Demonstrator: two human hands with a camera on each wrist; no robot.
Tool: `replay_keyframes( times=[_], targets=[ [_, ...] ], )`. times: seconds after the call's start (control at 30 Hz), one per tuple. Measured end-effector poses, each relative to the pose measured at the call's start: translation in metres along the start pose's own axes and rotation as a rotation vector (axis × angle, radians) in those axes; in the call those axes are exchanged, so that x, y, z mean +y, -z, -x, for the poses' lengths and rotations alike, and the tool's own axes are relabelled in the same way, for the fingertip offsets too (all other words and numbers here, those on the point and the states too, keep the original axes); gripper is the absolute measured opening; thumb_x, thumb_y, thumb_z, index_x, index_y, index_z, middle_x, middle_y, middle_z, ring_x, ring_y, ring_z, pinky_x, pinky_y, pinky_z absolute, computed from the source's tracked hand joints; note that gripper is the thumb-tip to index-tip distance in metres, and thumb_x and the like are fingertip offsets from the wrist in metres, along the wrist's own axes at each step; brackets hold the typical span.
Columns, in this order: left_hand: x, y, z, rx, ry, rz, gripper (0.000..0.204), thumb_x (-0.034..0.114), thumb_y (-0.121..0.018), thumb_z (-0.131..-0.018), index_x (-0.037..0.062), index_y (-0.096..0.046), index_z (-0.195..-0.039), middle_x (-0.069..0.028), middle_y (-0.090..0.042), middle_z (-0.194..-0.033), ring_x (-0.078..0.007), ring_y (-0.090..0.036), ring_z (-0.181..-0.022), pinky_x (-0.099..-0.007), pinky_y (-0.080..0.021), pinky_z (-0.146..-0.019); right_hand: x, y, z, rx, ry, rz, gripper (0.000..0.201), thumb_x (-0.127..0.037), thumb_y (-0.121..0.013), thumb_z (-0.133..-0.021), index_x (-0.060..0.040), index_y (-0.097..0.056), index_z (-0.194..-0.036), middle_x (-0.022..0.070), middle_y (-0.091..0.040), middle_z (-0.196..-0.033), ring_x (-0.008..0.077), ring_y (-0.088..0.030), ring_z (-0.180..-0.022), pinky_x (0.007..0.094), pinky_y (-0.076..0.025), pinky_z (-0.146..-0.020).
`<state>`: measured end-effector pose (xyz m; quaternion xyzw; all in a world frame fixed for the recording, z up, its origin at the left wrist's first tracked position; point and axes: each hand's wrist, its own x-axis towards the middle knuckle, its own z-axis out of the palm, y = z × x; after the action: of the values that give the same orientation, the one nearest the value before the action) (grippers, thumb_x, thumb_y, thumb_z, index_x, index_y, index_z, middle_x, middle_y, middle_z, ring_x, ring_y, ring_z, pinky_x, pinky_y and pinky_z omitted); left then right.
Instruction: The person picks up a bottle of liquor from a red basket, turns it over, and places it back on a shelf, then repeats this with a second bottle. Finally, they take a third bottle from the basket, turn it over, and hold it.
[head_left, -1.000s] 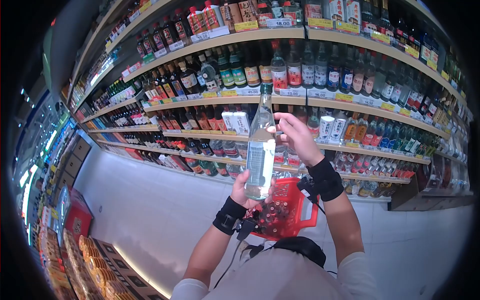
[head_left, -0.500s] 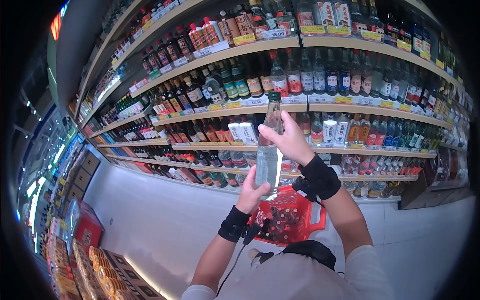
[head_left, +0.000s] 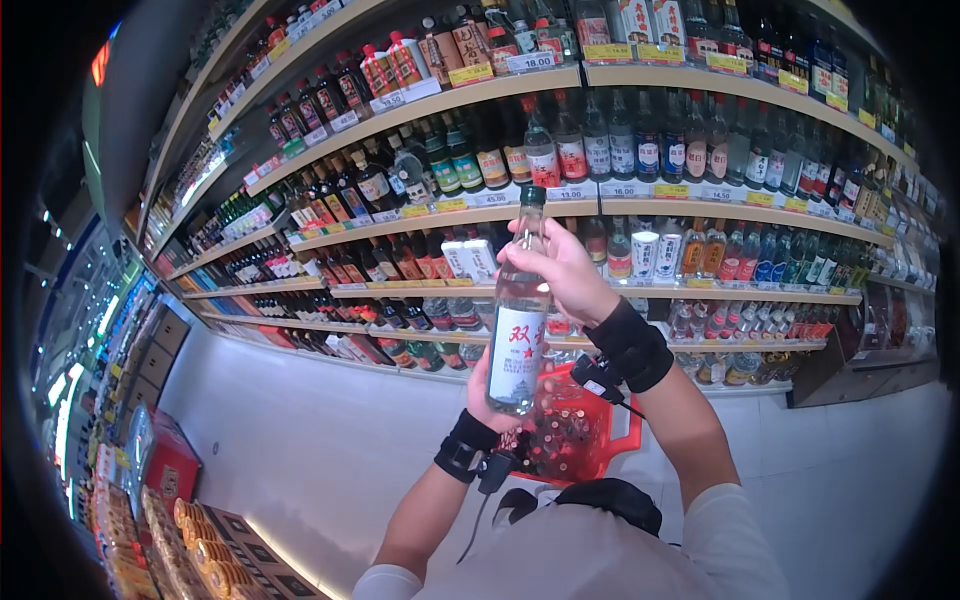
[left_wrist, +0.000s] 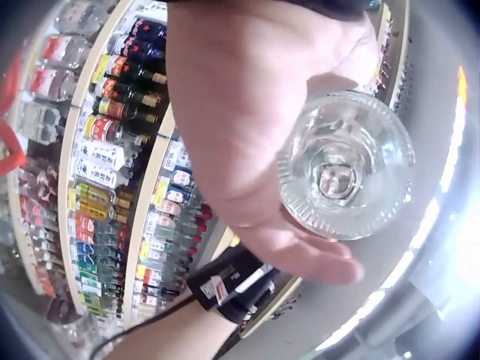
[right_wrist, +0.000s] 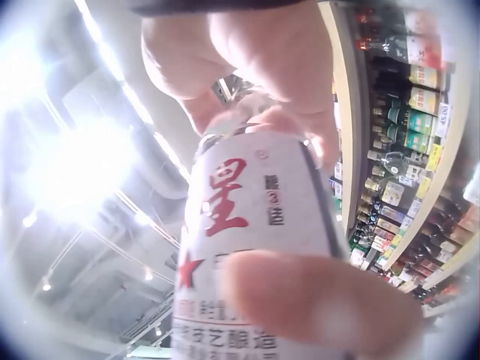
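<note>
A clear glass bottle (head_left: pixel 519 350) with a dark green cap stands nearly upright before my chest in the head view. Its white label, with red characters and a red star, faces me. Around the neck and shoulder curl the fingers of my right hand (head_left: pixel 572 275). My left hand (head_left: pixel 482 398) holds the lower part from the left; the bottle hides some of its fingers. The left wrist view shows the ribbed glass base (left_wrist: pixel 346 169) against that palm. In the right wrist view a blurred digit (right_wrist: pixel 322 300) lies across the label (right_wrist: pixel 240 195).
Below the hands is a red shopping basket (head_left: pixel 622 440) with several small bottles inside. Long shelves (head_left: pixel 700 205) of bottles with price tags curve across the front. At the left stand a red box (head_left: pixel 175 470) and stacked packaged goods (head_left: pixel 205 545) on a low display.
The bottle has turned, bringing its front label round to face me. My right hand has gone from beside the bottle to gripping its neck. The left hand stays low on it.
</note>
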<state>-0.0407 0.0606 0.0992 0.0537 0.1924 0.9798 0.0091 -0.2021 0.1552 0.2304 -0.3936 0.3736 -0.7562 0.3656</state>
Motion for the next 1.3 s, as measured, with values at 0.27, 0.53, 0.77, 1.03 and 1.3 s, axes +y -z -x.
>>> replay_keyframes(
  times=[0.27, 0.53, 0.77, 1.03, 1.3],
  targets=[
    [-0.004, 0.059, 0.021, 0.130, 0.143, -0.156, 0.072, 0.065, -0.034, -0.096, 0.0059, -0.045, -0.137, -0.0153, -0.061, -0.115, -0.0303, -0.063, -0.094, -0.0412, -0.054, -0.073, 0.057, 0.026, 0.019, 0.166, 0.085, 0.135, 0.020, -0.013, -0.064, -0.093, -0.0092, -0.048, -0.105, 0.0048, -0.064, -0.090, 0.0137, -0.065, -0.081, 0.0310, -0.056, -0.073],
    [-0.033, 0.110, 0.092, 0.189, 0.430, 0.050, 0.066, 0.058, -0.031, -0.100, 0.0051, -0.046, -0.137, -0.0196, -0.064, -0.113, -0.0308, -0.067, -0.090, -0.0422, -0.055, -0.069, 0.132, 0.020, 0.091, 0.465, -0.146, -0.197, 0.019, -0.022, -0.049, -0.101, -0.0061, -0.053, -0.091, 0.0117, -0.066, -0.080, 0.0244, -0.069, -0.078, 0.0384, -0.056, -0.075],
    [-0.077, 0.143, 0.104, 0.224, 0.572, -0.037, 0.066, 0.056, -0.031, -0.101, 0.0050, -0.041, -0.141, -0.0193, -0.060, -0.124, -0.0330, -0.064, -0.104, -0.0471, -0.054, -0.083, 0.159, 0.034, 0.152, 0.781, -0.179, -0.089, 0.027, -0.028, -0.052, -0.099, -0.0068, -0.052, -0.081, 0.0119, -0.063, -0.067, 0.0259, -0.068, -0.065, 0.0359, -0.054, -0.063],
    [-0.117, 0.118, 0.078, 0.264, 0.551, -0.187, 0.063, 0.053, -0.029, -0.103, 0.0049, -0.039, -0.142, -0.0181, -0.058, -0.128, -0.0341, -0.062, -0.111, -0.0491, -0.054, -0.088, 0.131, 0.062, 0.189, 0.838, -0.094, -0.178, 0.028, -0.025, -0.055, -0.096, -0.0056, -0.050, -0.076, 0.0118, -0.059, -0.063, 0.0257, -0.064, -0.058, 0.0375, -0.053, -0.057],
    [-0.195, 0.075, 0.000, 0.258, 0.509, -0.273, 0.057, 0.048, -0.033, -0.104, 0.0064, -0.039, -0.143, -0.0161, -0.056, -0.131, -0.0332, -0.062, -0.111, -0.0486, -0.053, -0.090, 0.059, 0.152, 0.246, 0.804, -0.057, -0.170, 0.027, -0.028, -0.052, -0.096, -0.0074, -0.048, -0.078, 0.0118, -0.059, -0.063, 0.0273, -0.064, -0.061, 0.0385, -0.053, -0.063]
  ],
)
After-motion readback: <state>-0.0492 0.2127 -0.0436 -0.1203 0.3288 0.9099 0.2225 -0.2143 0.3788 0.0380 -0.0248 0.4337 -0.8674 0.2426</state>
